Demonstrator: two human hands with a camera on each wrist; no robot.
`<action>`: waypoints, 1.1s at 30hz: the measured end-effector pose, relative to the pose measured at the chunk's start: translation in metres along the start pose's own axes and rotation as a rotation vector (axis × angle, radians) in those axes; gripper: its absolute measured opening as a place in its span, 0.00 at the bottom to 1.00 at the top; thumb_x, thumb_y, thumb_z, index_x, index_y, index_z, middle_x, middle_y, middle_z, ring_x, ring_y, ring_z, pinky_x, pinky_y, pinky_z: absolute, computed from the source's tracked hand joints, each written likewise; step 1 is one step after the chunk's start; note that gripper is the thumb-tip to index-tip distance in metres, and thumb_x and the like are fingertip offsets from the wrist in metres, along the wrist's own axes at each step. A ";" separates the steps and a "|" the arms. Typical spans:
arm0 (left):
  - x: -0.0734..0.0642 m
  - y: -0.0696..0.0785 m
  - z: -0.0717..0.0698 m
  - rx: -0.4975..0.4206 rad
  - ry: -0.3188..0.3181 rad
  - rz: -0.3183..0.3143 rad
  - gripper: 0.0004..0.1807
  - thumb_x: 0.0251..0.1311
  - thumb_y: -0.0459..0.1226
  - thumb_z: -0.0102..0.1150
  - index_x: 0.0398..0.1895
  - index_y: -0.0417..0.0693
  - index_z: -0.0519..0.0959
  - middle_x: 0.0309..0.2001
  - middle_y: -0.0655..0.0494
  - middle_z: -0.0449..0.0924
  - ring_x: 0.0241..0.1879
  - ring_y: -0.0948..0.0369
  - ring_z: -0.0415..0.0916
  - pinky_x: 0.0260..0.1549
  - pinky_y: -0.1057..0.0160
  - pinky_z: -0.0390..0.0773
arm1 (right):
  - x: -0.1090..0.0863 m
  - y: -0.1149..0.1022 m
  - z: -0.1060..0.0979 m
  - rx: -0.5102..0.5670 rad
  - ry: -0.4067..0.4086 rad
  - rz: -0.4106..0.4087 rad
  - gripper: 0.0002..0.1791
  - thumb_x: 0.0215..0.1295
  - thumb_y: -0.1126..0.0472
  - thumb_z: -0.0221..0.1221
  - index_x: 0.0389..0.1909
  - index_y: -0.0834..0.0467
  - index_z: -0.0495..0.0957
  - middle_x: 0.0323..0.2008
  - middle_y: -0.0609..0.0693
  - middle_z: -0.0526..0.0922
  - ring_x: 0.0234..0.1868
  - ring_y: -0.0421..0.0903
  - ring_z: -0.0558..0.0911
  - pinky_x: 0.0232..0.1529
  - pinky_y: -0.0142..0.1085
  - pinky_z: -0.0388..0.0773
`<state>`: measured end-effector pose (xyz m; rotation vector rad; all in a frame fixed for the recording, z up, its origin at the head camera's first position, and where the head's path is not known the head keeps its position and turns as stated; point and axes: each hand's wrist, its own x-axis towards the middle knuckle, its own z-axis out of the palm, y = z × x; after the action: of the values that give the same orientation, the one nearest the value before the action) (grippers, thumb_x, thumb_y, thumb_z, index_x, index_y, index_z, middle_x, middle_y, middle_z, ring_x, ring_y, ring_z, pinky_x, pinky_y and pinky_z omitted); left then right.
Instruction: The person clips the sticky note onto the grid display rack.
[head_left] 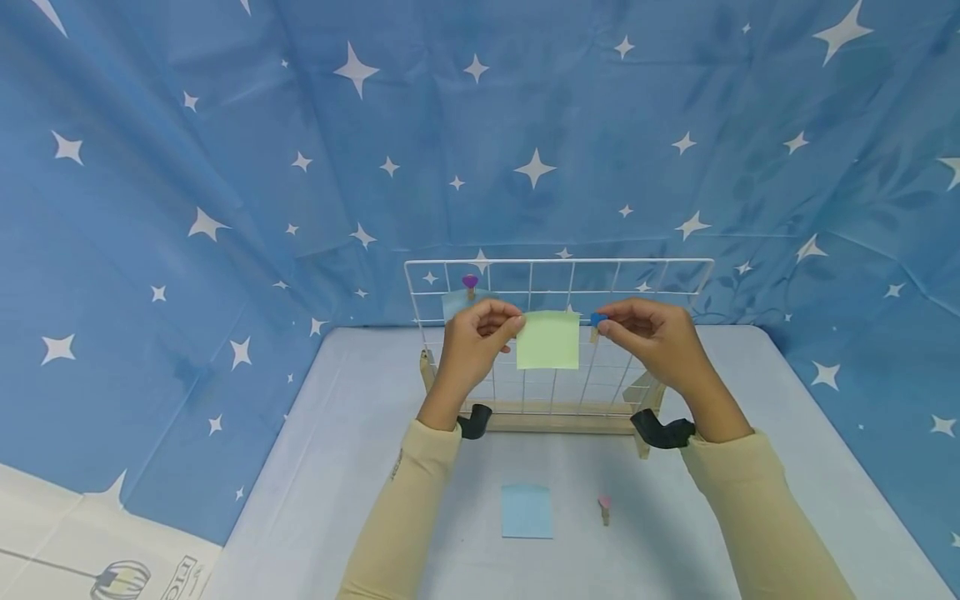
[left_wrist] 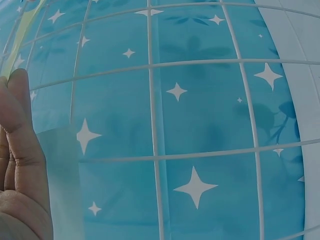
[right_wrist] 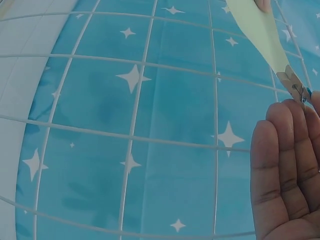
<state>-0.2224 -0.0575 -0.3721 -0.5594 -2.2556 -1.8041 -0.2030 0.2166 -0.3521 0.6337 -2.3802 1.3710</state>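
The left hand (head_left: 480, 333) is partly curled, with thumb and fingers pinching the upper left corner of a pale green paper sheet (head_left: 547, 343). This sheet is thin, smooth and roughly square, and is held between the two hands. The right hand (head_left: 648, 333) pinches a small wooden clip (head_left: 594, 335) with a blue top between thumb and fingertips, its other fingers loosely bent. The clip's wooden tips meet the sheet's edge on the right-hand side; whether they bite on the paper I cannot tell.

Just beyond both hands stands a white wire grid (head_left: 551, 261) of rectangular openings, on a plain wooden base (head_left: 558, 423) below the hands. Just above and beyond the left hand, a clip with a glossy purple heart (head_left: 470, 282) sits on the grid at a light blue sheet (head_left: 453, 304).

Nearer the body than the hands, between the forearms, a square blue paper (head_left: 527, 512) and a wooden clip with a pink heart (head_left: 605, 510) lie well apart on the pale smooth table covering (head_left: 352, 400). Creased blue fabric (head_left: 450, 117) printed with four-pointed white stars hangs behind the grid.
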 end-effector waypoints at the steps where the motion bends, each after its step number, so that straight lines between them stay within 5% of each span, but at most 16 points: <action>1: 0.000 0.000 0.000 0.001 0.001 0.001 0.09 0.76 0.38 0.68 0.49 0.41 0.87 0.41 0.48 0.89 0.39 0.48 0.86 0.38 0.60 0.89 | 0.000 0.000 0.000 0.002 0.002 0.001 0.10 0.73 0.72 0.67 0.52 0.68 0.88 0.42 0.63 0.91 0.39 0.25 0.85 0.43 0.19 0.80; 7: 0.002 -0.001 0.001 -0.006 0.001 0.002 0.10 0.76 0.38 0.67 0.49 0.40 0.87 0.42 0.47 0.89 0.42 0.40 0.85 0.37 0.61 0.88 | 0.001 0.001 0.001 0.024 0.009 -0.014 0.10 0.72 0.73 0.67 0.51 0.69 0.87 0.41 0.64 0.91 0.39 0.26 0.86 0.42 0.19 0.81; 17: 0.006 0.002 0.003 0.015 0.010 0.011 0.10 0.77 0.38 0.67 0.51 0.41 0.87 0.42 0.48 0.89 0.38 0.52 0.85 0.37 0.61 0.89 | 0.007 0.000 0.002 0.039 0.001 -0.026 0.10 0.72 0.74 0.66 0.52 0.71 0.87 0.44 0.66 0.90 0.40 0.26 0.85 0.43 0.19 0.81; 25: 0.010 0.002 0.005 -0.003 0.031 0.014 0.10 0.77 0.39 0.67 0.51 0.41 0.87 0.41 0.48 0.89 0.40 0.44 0.86 0.40 0.47 0.90 | 0.010 -0.003 0.002 0.041 -0.006 -0.019 0.10 0.72 0.73 0.66 0.52 0.70 0.87 0.44 0.66 0.90 0.40 0.26 0.85 0.43 0.20 0.81; 33: 0.012 0.003 0.006 0.005 0.059 0.019 0.10 0.76 0.40 0.68 0.50 0.44 0.88 0.41 0.50 0.90 0.40 0.49 0.87 0.35 0.61 0.88 | 0.012 -0.005 0.000 0.012 -0.011 -0.017 0.10 0.73 0.72 0.66 0.51 0.69 0.87 0.45 0.65 0.90 0.40 0.25 0.84 0.44 0.19 0.81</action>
<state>-0.2314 -0.0490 -0.3660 -0.5183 -2.2084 -1.7811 -0.2105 0.2118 -0.3422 0.6650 -2.3707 1.3794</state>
